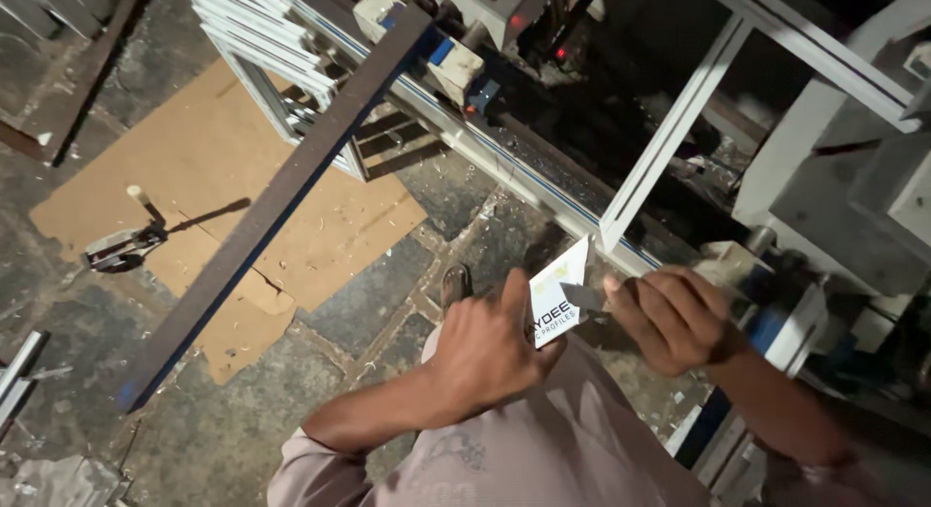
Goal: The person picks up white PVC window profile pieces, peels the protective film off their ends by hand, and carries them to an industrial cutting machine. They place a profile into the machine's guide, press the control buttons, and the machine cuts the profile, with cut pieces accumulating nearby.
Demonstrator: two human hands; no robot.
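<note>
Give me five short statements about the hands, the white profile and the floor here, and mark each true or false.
1. The left hand grips the end of a white profile piece. True.
2. The right hand is empty. False: it holds a small flat blade against the profile's end.
3. A sheet of brown cardboard lies on the floor. True.
4. A hand tool rests on the cardboard. True.
5. The long dark bar lies flat on the cardboard. False: it slants above it.

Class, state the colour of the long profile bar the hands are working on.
White profile bar, clearest in the head view.
</note>
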